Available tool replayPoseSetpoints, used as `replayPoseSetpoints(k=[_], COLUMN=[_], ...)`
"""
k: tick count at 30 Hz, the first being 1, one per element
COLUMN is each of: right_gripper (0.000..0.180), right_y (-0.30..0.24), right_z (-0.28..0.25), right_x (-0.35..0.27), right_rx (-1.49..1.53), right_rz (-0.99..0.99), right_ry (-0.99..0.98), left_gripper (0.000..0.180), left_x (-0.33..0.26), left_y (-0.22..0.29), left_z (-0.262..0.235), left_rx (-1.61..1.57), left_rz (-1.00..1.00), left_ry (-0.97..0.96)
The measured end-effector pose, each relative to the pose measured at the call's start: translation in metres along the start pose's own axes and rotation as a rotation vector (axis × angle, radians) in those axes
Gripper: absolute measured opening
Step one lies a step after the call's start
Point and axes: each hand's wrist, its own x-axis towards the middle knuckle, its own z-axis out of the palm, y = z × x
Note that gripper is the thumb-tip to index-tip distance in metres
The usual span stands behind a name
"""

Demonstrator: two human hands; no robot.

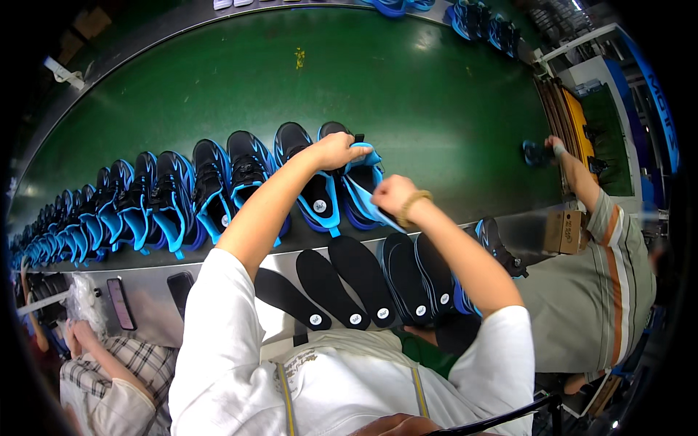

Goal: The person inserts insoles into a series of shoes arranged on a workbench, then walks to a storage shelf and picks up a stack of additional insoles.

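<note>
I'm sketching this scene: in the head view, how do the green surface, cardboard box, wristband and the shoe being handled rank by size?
Largest to smallest, as they look:
1. Green surface
2. Handled shoe, partly hidden
3. Cardboard box
4. Wristband

Left forearm (273, 207) bare, angled forward and rightward; left hand (334, 151) back up, thumb (360, 153) pointing right, gripping. Right forearm (465, 254) bare, angled forward and leftward; right hand (395, 195) lower, near the left, fingers (380, 195) curled in a tight pinch.
</note>
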Motion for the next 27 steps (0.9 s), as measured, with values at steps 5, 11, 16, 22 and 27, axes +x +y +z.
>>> replayPoseSetpoints(k=[5,11,16,22,27], right_gripper=[0.013,0.036,0.026,0.017,0.018], right_y=[0.019,-0.010,0.013,0.025,0.038], right_z=[0.069,0.035,0.016,0.052,0.071], right_x=[0.033,-0.013,0.009,0.015,0.039], right_rx=[-0.426,-0.589,-0.435,-0.527,-0.487], right_rz=[-0.070,0.163,0.105,-0.130,-0.154], right_ry=[0.316,0.114,-0.249,0.095,0.147], left_gripper=[0.056,0.055,0.053,0.050,0.048], left_x=[-0.001,-0.008,-0.004,-0.009,-0.010], left_y=[0.002,0.003,0.004,-0.001,0.001], left_z=[0.007,0.017,0.021,0.024,0.030], left_rx=[0.018,-0.092,-0.156,-0.156,-0.080], left_rz=[0.000,-0.054,-0.072,-0.105,-0.072], left_ry=[-0.021,0.082,0.179,0.163,0.176])
